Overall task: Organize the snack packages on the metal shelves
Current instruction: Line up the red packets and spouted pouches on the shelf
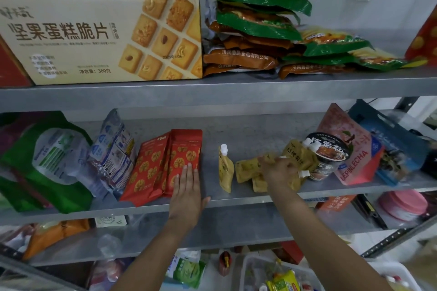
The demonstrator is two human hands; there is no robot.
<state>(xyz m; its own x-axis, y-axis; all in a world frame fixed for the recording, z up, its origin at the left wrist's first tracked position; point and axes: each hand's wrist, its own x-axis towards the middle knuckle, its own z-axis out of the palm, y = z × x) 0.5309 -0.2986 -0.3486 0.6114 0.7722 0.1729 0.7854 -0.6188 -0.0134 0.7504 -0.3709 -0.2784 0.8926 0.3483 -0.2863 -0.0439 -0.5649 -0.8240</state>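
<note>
Snack pouches (248, 169) under right hand (275, 168), beside pink "LEPINLECHA" bag (354, 160)

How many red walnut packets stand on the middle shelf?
2. The left packet leans against the right packet, which the left hand touches flat. More may be hidden behind them.

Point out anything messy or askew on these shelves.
The stack of green and brown snack packets on the top shelf leans and spills rightward. On the middle shelf, yellow spout pouches lie jumbled under the right hand.
</note>
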